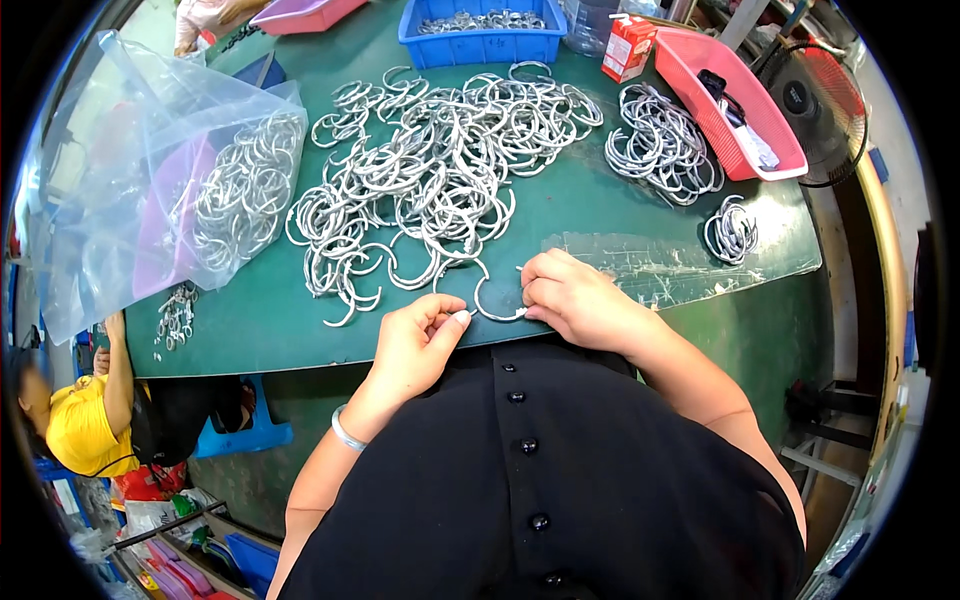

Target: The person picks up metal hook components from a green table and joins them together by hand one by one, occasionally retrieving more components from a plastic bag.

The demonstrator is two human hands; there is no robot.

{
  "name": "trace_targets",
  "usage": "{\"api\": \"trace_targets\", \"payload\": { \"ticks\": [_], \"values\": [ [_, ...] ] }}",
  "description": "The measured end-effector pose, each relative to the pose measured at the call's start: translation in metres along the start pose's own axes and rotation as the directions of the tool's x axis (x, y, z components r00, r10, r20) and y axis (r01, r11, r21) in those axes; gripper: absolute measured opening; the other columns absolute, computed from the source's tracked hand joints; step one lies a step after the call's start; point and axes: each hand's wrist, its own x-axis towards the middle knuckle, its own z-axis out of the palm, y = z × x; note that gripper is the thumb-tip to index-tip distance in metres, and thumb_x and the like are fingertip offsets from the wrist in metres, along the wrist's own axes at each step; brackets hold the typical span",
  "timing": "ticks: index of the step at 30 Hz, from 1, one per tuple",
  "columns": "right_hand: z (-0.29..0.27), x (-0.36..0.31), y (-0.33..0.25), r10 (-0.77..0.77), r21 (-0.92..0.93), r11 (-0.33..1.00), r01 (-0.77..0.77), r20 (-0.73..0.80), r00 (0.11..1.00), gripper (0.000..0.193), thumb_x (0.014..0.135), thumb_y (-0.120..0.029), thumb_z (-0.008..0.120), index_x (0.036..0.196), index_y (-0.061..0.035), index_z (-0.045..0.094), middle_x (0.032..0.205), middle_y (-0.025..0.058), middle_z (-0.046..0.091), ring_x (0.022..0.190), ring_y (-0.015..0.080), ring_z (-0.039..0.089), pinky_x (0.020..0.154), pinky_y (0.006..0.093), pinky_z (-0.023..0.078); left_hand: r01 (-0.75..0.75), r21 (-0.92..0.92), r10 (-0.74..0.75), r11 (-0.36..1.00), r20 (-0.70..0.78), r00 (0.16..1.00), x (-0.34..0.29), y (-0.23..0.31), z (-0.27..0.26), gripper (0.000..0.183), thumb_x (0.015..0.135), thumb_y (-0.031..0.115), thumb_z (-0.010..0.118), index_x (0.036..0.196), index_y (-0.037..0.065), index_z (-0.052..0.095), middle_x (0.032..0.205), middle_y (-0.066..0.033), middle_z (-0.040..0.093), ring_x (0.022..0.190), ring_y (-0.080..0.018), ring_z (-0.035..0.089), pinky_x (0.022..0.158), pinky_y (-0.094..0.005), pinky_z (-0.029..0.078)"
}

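At the near edge of the green table point(370, 345), a silvery C-shaped metal ring point(481, 298) lies between my two hands. My right hand point(575, 300) pinches its lower right end between thumb and fingers. Close to its other side, my left hand point(415, 340) is closed in a pinch with the thumb on top; what its fingertips hold is too small to make out. Just beyond my hands spreads a large heap of similar open metal rings point(440, 165), some overlapping near my left fingers.
Smaller ring piles point(660, 145) lie on the right. A clear plastic bag point(110, 190) with rings covers the left. A blue bin point(480, 48), a red carton point(628, 48) and a pink basket point(735, 130) stand at the back; beyond is a fan point(815, 110). A person in yellow point(90, 425) sits left.
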Motion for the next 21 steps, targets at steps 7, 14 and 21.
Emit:
{"api": "trace_targets", "payload": {
  "ticks": [7, 14, 21],
  "values": [
    [0.003, -0.002, -0.004, -0.032, 0.174, 0.984, 0.029, 0.015, 0.999, 0.012, 0.069, -0.005, 0.063, 0.077, -0.0017, 0.055, 0.089, 0.0083, 0.052, 0.085, 0.0256, 0.051, 0.073, 0.0321, 0.043, 0.236, -0.166, -0.217, 0.957, 0.126, 0.968, -0.008, 0.011, -0.003, 0.019, 0.085, 0.014, 0.051, 0.095, -0.001, 0.057, 0.066, -0.0009, 0.056, 0.053, -0.0039, 0.047, 0.047, -0.0167, 0.037],
    [0.004, 0.003, -0.012, -0.080, 0.169, 0.981, 0.090, -0.066, 0.995, 0.012, 0.069, -0.004, 0.063, 0.078, -0.0021, 0.055, 0.092, 0.0089, 0.051, 0.087, 0.0271, 0.049, 0.074, 0.0333, 0.042, 0.252, -0.548, -0.172, 0.798, 0.194, 0.966, -0.010, 0.013, -0.005, 0.019, 0.088, 0.012, 0.046, 0.098, 0.000, 0.056, 0.082, -0.0092, 0.062, 0.067, -0.0128, 0.059, 0.057, -0.0209, 0.046],
    [0.008, 0.006, -0.016, 0.137, 0.506, 0.863, 0.020, -0.273, 0.952, 0.022, 0.073, 0.004, 0.058, 0.094, -0.0005, 0.053, 0.101, 0.0087, 0.048, 0.084, 0.0168, 0.053, 0.069, 0.0270, 0.046, 0.174, -0.652, -0.073, 0.738, 0.179, 0.981, -0.003, 0.016, -0.013, 0.023, 0.089, 0.011, 0.045, 0.105, -0.002, 0.054, 0.087, -0.0118, 0.061, 0.076, -0.0181, 0.061, 0.067, -0.0268, 0.051]
  ]
}}
